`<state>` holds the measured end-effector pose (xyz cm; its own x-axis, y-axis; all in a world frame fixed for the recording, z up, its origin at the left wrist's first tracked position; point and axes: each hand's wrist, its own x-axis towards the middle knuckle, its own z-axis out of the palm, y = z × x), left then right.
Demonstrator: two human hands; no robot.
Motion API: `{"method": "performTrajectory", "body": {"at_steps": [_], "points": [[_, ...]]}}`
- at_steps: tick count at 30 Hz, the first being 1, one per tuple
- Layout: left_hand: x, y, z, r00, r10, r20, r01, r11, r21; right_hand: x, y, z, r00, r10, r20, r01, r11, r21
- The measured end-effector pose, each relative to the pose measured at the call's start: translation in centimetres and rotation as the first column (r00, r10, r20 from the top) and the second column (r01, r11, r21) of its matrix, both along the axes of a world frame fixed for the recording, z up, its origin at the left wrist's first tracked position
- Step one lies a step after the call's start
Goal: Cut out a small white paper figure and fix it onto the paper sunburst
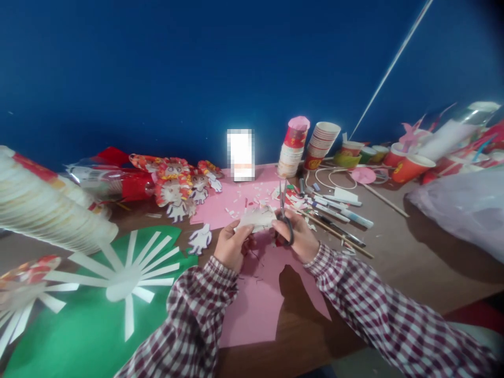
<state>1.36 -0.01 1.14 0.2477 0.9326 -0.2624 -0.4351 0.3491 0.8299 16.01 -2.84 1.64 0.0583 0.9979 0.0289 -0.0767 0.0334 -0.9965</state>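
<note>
Left hand (231,245) pinches flat off-white paper piece (258,218) in fingers; right hand's (299,236) fingers grip black-handled metal scissors (283,202); flat pink paper sheet (252,310) beneath.

Left grip (231,244), right grip (302,237), both curled

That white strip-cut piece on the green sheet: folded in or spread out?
Spread out: the strips of the white strip-cut piece fan outward from its rounded middle across the green sheet.
</note>
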Motion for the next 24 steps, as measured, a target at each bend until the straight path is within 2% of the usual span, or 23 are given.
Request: {"method": "performTrajectory", "body": {"at_steps": [4, 10, 15, 18, 21, 24], "points": [[-0.08, 0.11, -0.17, 0.999, -0.010, -0.045, 0.011, 1.000, 0.021, 0.11, 0.04, 0.02, 0.999, -0.027, -0.020, 0.028, 0.998, 0.051], [-0.18, 0.13, -0.52, 0.995, -0.065, -0.072, 0.067, 0.997, 0.030, -0.15, 0.01, -0.40, 0.995, 0.097, 0.002, -0.097, 0.995, 0.005], [-0.06, 0.01, -0.03, 0.996, -0.049, 0.068, 0.049, 0.999, 0.003, -0.37, 0.20, -0.93, 0.998, -0.054, -0.038, 0.054, 0.999, -0.002], [0.12, -0.21, 0.02, 0.996, -0.065, 0.066, 0.067, 0.997, -0.025, -0.43, 0.28, -0.91, 0.989, -0.143, -0.026, 0.144, 0.989, 0.028], [0.33, -0.33, -0.15, 0.997, -0.074, 0.025, 0.074, 0.997, 0.000, -0.49, 0.24, -0.61, 0.985, -0.173, 0.014, 0.172, 0.982, 0.077], [0.42, -0.23, -0.35, 1.000, -0.028, -0.010, 0.028, 1.000, 0.013, -0.63, 0.10, -0.26, 0.988, -0.150, 0.026, 0.146, 0.983, 0.108]]}}
